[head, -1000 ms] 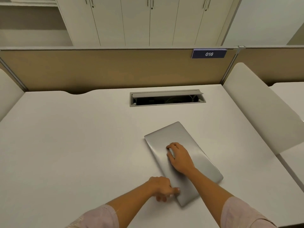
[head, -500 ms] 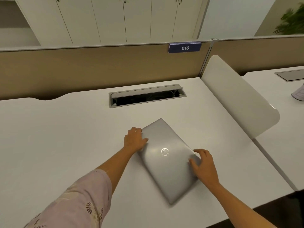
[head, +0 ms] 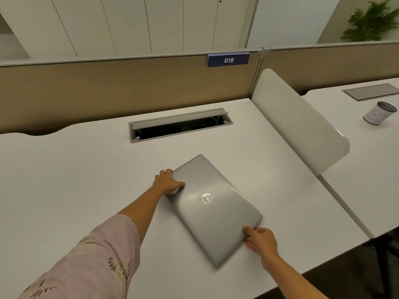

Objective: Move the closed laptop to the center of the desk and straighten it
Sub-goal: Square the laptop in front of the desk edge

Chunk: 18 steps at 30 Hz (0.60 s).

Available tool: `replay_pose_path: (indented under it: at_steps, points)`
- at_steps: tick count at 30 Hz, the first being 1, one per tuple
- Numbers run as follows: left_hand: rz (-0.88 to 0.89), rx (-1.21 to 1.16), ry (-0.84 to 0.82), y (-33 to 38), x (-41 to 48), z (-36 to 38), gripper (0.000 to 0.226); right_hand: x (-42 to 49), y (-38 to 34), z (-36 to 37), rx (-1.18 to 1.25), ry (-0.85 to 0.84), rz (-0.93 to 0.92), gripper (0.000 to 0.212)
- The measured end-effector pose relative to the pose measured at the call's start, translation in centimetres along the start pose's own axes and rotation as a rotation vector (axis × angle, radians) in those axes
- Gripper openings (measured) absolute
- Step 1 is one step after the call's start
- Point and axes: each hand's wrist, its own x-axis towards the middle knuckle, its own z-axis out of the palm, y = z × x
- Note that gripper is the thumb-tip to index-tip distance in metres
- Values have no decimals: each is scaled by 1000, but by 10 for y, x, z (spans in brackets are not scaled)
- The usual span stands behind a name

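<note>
- One closed silver-grey rectangular laptop (head: 212, 209) is lying flat on the white desk top (head: 71, 175), right of the middle and toward the near edge, skewed so its long sides are running from far left to near right.
- A round shiny logo (head: 206, 198) is showing on its lid.
- Two bare hands are touching it, one at each end.
- The left hand (head: 167, 182) is curling over the laptop's far left corner, thumb lying on the lid, fingers wrapping the edge; it is clamped on that corner.
- The right hand (head: 260, 239) is gripping the near right edge, thumb on top and fingers tucking below; how far under they are reaching is hidden.
- One pale pink floral sleeve (head: 90, 262) is covering the left upper arm; the right forearm is cut off by the bottom border.
- One grey cable hatch (head: 180, 124) is sitting open on the far side of the desk, its inside too dark to read.
- One blue plate reading 016 (head: 228, 60) is hanging on the beige partition (head: 108, 89).
- One white curved side divider (head: 302, 124) is standing at the right.
- On the neighbouring desk, one pale mug (head: 380, 113) is standing, its print blurred.
- One green plant (head: 371, 20) is cut off at the far right.
</note>
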Motion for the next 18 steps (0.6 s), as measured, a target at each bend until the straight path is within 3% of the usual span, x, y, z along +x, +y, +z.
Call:
replay_pose_path:
  at_steps: [4, 7, 12, 18]
  points:
    - [-28, -87, -37, 1, 1, -5, 91, -17, 1, 11, 259, 75, 93, 8]
    - [-60, -162, -75, -3, -1, -8, 96, -19, -6, 15, 325, 111, 152, 10]
    - [-110, -182, -64, -15, -13, -5, 98, -13, -20, 10, 398, 42, 260, 21]
    - [-177, -181, -44, -39, -32, -5, 105, -6, -35, 15, 426, -61, 249, 20]
